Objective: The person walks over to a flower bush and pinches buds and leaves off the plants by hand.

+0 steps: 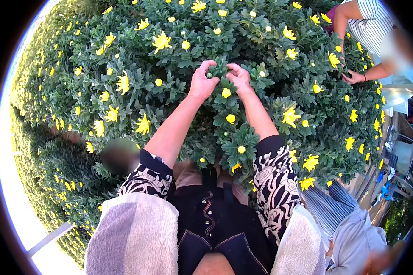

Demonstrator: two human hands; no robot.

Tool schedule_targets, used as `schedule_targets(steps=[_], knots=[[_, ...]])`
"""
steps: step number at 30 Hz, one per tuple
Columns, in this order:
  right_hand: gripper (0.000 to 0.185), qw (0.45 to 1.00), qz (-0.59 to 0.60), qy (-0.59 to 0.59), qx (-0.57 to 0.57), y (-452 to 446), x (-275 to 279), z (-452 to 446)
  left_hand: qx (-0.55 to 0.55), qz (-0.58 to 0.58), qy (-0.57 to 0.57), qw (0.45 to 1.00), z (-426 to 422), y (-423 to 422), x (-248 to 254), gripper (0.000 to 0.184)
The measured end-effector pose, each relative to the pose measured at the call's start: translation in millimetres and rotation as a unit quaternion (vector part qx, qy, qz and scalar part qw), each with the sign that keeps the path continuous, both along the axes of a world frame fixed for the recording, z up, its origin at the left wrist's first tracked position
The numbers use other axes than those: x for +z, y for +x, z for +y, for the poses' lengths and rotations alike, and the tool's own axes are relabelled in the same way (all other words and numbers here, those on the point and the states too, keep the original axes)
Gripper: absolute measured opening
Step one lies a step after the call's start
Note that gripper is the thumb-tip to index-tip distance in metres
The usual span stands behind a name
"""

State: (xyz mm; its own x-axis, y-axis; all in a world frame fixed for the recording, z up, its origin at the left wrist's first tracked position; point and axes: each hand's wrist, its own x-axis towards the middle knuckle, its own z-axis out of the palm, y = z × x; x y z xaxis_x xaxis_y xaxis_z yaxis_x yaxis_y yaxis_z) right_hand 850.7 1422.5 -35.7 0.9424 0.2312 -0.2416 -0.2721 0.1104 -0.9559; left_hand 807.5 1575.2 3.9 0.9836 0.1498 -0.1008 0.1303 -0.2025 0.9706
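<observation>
Left hand point(203, 84) and right hand point(241, 80) are flanking a leafy shoot point(220, 68), hands apart, fingers bent at its leaves, shoot sitting between the fingertips just beyond a yellow bud point(226, 93), contact points not showing clearly, so can't tell whether either is clamping it.

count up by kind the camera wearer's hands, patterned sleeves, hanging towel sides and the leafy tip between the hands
Hands: 2 (left hand, right hand)
Patterned sleeves: 2 (left sleeve, right sleeve)
Towel sides: 2 (left towel side, right towel side)
Leafy tip: 1
Total: 7
</observation>
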Motion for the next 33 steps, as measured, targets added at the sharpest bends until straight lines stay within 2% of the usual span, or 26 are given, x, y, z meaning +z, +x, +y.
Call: schedule_targets(steps=[2, 3, 5, 6, 11, 13, 16, 17, 18, 20, 21, 23, 24, 25, 26, 27, 29, 30, 31, 33], knots=[[0.023, 1.000, 0.025, 0.016, 0.005, -4, -1, 2, 0.014, 0.047, -0.029, 0.998, -1, -7, 15, 0.036], [0.020, 0.998, 0.050, 0.032, 0.009, -5, -2, 2, 0.014, 0.048, -0.029, 0.998, 1, -6, 6, 0.036], [0.016, 0.997, 0.058, 0.041, 0.009, -7, -6, 4, 0.047, -0.082, 0.005, 0.996, 6, -6, -22, 0.029], [0.015, 0.996, 0.070, 0.061, 0.001, -8, -7, 5, 0.036, -0.095, 0.050, 0.994, 8, -7, -17, 0.027], [0.012, 0.986, 0.122, 0.112, -0.004, -9, -12, 10, 0.006, -0.079, 0.065, 0.995, 9, -8, -6, 0.025], [0.009, 0.994, 0.105, 0.010, -0.033, -8, -13, 12, 0.006, -0.062, 0.078, 0.995, 10, -8, -8, 0.023], [0.009, 0.989, 0.129, -0.026, -0.063, -9, -12, 14, 0.053, -0.090, 0.080, 0.991, 6, -8, -16, 0.017], [0.009, 0.989, 0.129, -0.025, -0.063, -9, -11, 14, 0.073, -0.072, 0.026, 0.994, 5, -7, -19, 0.014], [0.009, 0.982, 0.123, -0.125, -0.076, -10, -14, 13, 0.093, -0.053, -0.028, 0.994, 4, -7, -21, 0.011], [0.010, 0.932, 0.070, -0.346, -0.079, -11, -21, 10, 0.100, -0.041, -0.048, 0.993, 4, -8, -23, 0.009], [0.010, 0.933, 0.070, -0.345, -0.079, -15, -16, 10, 0.108, -0.028, -0.070, 0.991, 3, -9, -24, 0.007], [0.010, 0.846, 0.026, -0.521, -0.113, -25, 5, 6, 0.119, -0.012, -0.091, 0.989, 2, -10, -24, 0.007], [0.019, 0.863, 0.066, -0.491, -0.095, -26, 16, 3, 0.131, 0.005, -0.112, 0.985, 2, -9, -24, 0.007], [0.019, 0.863, 0.064, -0.491, -0.095, -28, 23, 3, 0.132, 0.003, -0.113, 0.985, 1, -8, -22, 0.007], [0.025, 0.930, -0.045, -0.351, -0.098, -32, 29, 3, 0.129, -0.024, -0.094, 0.987, 0, -8, -20, 0.007], [0.033, 0.964, -0.151, -0.198, -0.097, -35, 34, 3, 0.125, -0.050, -0.076, 0.988, 0, -8, -21, 0.007], [0.048, 0.958, -0.205, -0.200, -0.003, -39, 45, 6, 0.110, -0.025, -0.060, 0.992, 2, -8, -23, 0.007], [0.030, 0.954, -0.221, -0.202, -0.014, -41, 50, 11, 0.110, -0.045, -0.060, 0.991, -1, -9, -24, 0.007], [0.030, 0.954, -0.221, -0.202, -0.016, -39, 47, 10, 0.108, -0.067, -0.060, 0.990, -3, -8, -23, 0.007], [0.011, 0.982, -0.091, -0.157, -0.043, -34, 38, 9, 0.102, -0.049, -0.055, 0.992, -3, -6, -24, 0.007]])
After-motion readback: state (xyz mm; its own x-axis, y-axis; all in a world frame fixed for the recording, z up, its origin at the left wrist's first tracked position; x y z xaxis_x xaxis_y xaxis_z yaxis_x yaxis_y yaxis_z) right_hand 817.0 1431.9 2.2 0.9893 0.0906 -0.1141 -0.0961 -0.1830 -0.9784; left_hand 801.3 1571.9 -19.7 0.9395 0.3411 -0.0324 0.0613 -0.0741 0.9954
